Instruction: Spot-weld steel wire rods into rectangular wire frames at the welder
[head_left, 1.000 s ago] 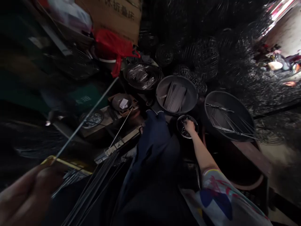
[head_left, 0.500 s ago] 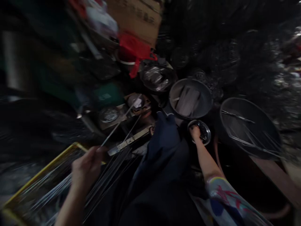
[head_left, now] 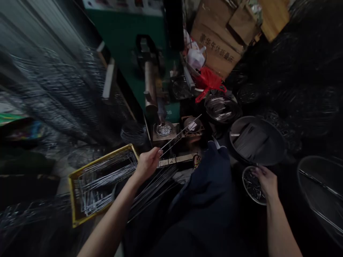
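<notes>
My left hand (head_left: 148,162) is closed around a thin metal wire (head_left: 175,137), which points up and to the right in front of a machine. A second thin strand runs beside it from the same hand. My right hand (head_left: 265,178) is over the far right edge of a round bowl (head_left: 244,182) of small dark metal pieces (head_left: 253,185). Its fingers are pinched together; whatever they hold is too small to make out. More long wires (head_left: 152,189) lie below my left hand, beside my dark-clothed lap (head_left: 206,185).
A yellow crate (head_left: 71,192) of bent wires stands at left. Ahead is the machine (head_left: 151,85), with a dish of small shiny parts (head_left: 164,129) below it. Large dark basins (head_left: 278,142) stand at right. A red bag (head_left: 210,80) and cardboard box (head_left: 217,46) sit behind.
The view has swung left, bringing the machine into sight. My right hand has lifted from inside the bowl to its edge. My left hand still holds the wire.
</notes>
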Demonstrator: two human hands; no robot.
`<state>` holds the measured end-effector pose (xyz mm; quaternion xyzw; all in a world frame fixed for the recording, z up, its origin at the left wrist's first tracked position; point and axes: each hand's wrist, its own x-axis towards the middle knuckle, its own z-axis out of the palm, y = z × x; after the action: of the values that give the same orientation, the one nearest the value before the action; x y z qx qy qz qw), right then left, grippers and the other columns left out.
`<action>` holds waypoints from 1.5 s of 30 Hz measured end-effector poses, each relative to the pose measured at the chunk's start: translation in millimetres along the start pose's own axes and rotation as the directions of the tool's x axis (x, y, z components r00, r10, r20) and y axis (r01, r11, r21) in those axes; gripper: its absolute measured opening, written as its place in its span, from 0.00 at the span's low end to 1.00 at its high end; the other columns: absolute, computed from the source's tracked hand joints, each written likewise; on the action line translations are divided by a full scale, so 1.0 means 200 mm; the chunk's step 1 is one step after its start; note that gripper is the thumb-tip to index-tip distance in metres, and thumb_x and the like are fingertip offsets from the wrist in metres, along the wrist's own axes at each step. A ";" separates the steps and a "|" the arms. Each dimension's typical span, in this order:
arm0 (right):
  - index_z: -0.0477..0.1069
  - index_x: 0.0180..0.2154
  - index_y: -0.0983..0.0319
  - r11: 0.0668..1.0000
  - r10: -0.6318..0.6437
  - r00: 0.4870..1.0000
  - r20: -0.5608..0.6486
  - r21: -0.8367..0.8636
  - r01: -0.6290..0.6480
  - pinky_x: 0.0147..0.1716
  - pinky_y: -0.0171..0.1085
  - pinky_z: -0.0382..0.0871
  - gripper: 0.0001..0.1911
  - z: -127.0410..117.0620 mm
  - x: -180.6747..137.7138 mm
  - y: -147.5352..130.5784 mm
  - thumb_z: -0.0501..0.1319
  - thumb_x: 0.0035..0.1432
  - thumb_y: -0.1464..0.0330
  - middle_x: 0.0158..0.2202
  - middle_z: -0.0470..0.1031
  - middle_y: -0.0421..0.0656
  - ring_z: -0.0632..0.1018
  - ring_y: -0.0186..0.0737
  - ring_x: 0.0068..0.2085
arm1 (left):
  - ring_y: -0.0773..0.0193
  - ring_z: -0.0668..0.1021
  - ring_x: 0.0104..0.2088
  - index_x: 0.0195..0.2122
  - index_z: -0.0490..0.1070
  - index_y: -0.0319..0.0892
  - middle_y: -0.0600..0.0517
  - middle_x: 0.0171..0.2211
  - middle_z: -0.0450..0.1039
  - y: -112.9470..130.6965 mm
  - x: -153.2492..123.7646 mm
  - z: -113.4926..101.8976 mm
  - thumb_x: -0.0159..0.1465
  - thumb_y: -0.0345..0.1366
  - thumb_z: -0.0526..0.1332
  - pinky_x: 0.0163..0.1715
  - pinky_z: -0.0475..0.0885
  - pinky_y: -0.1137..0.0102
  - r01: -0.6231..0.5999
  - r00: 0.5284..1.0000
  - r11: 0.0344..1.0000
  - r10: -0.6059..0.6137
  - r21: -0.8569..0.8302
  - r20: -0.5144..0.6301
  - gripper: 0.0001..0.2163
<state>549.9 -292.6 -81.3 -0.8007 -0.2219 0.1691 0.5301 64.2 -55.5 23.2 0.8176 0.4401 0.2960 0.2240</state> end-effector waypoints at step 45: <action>0.63 0.23 0.61 0.869 -0.175 0.812 0.557 0.475 -0.138 0.13 0.27 0.51 0.19 1.88 -0.79 -1.09 0.65 0.49 0.55 0.16 0.62 0.32 0.61 0.25 0.15 | 0.70 0.65 0.18 0.26 0.61 0.43 0.57 0.18 0.60 -0.31 -0.17 -0.07 0.69 0.38 0.49 0.23 0.56 0.74 0.145 0.978 0.986 -0.155 -0.079 -0.137 0.13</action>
<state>188.4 -11.8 -18.4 -0.5448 -0.3308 0.4516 0.6243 3.7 -50.9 -13.8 0.7506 0.5051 0.3511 0.2414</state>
